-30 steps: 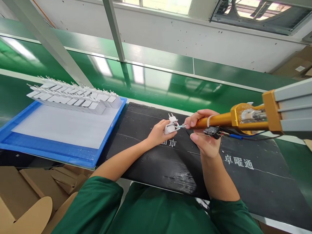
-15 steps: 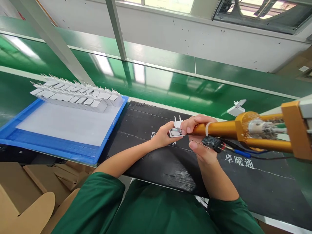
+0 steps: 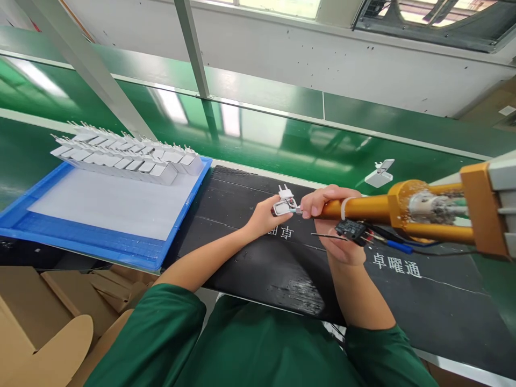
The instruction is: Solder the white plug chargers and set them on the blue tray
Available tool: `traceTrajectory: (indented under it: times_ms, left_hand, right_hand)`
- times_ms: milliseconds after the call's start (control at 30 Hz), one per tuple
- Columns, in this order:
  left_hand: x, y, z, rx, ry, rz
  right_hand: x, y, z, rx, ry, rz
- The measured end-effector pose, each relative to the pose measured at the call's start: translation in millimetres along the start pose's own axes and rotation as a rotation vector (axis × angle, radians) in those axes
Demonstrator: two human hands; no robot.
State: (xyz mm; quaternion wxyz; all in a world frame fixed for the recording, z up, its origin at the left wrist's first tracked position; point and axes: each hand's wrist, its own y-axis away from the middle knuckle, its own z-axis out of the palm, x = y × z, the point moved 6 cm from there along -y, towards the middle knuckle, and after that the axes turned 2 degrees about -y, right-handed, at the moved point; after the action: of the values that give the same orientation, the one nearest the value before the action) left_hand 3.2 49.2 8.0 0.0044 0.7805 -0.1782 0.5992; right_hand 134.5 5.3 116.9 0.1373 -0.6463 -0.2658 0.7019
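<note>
My left hand [image 3: 262,217] is closed around a small white plug charger [image 3: 285,206]. Its two pins point up and away, and its near side is open, showing small dark and pale parts inside. My right hand [image 3: 332,215] wraps around the front end of a gold-coloured cylindrical tool [image 3: 366,208]. A short metal tip [image 3: 299,210] sticks out past my right fingers and reaches the charger's right edge; whether it touches cannot be made out. Under the tool hangs a black switch [image 3: 350,231] with wires and a thin lever.
On the left, a blue tray [image 3: 151,252] holds rows of white plug chargers [image 3: 129,153]. Another white charger [image 3: 379,174] with a raised flap lies on the green surface [image 3: 258,134] beyond. A black mat [image 3: 262,274] lies under my hands; cardboard [image 3: 52,317] stands lower left.
The charger in my left hand has shifted slightly left and tilted, exposing its inside and the tool's tip. The loose charger at the back has moved a little left.
</note>
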Motion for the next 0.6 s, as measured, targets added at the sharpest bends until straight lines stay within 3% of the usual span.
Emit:
traceTrajectory:
  times_ms: [100, 267, 600]
  left_hand:
    - [-5.7, -4.8, -13.8, 0.024, 0.006, -0.071]
    - [2.2, -3.3, -28.2, 0.010, -0.051, -0.116]
    - [7.4, 2.1, -25.8, -0.062, 0.112, -0.139]
  right_hand:
    - [-3.1, -7.1, -6.9, 0.024, -0.065, -0.069]
    - [3.7, -18.7, -21.7, -0.001, -0.087, -0.056]
    - [18.8, -25.6, -53.9, 0.062, 0.012, -0.011]
